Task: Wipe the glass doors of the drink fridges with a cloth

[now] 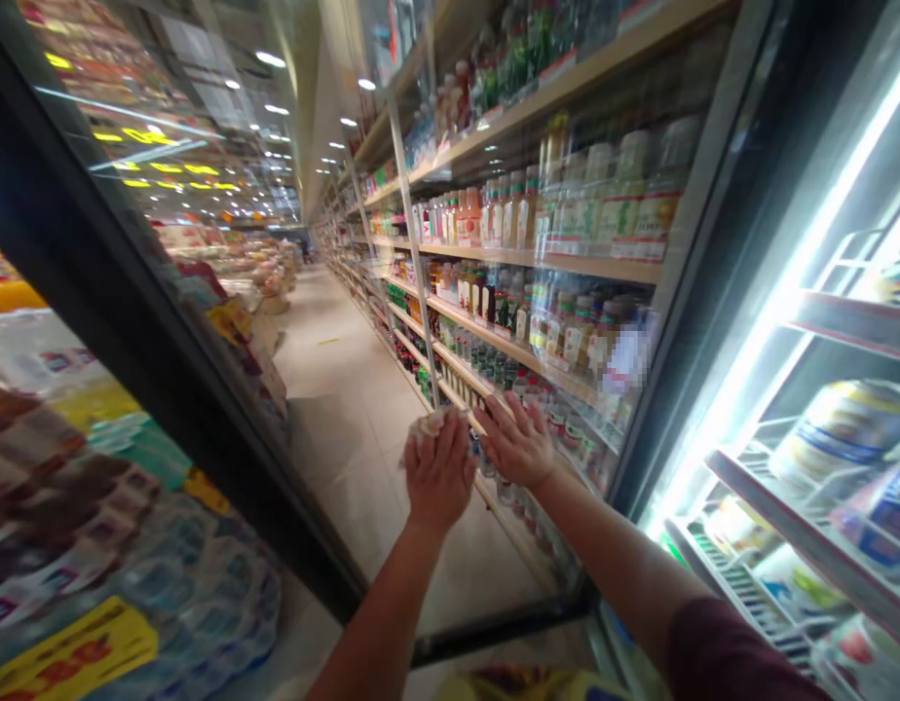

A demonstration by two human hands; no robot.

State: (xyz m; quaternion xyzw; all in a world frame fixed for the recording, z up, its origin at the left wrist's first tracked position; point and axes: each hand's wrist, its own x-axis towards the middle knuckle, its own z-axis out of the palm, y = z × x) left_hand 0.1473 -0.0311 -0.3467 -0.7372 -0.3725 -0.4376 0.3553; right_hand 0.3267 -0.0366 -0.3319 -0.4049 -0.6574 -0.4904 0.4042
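Note:
An opened glass cooler door (362,477) with a black frame stretches in front of me, and the aisle shows through it. Against the pane, my left hand (440,474) presses a crumpled pale cloth (430,424), its fingers laid over it. Just to the right, my right hand (517,443) is spread on the glass, fingers apart and holding nothing. The left palm and most of the cloth beneath it are hidden.
On the right, a lit cooler has wire-fronted shelves (815,526) with several containers. Bottle shelves (544,255) line the aisle beyond the glass. Wrapped bottle packs (194,574) and a yellow price sign (70,652) stand at the lower left.

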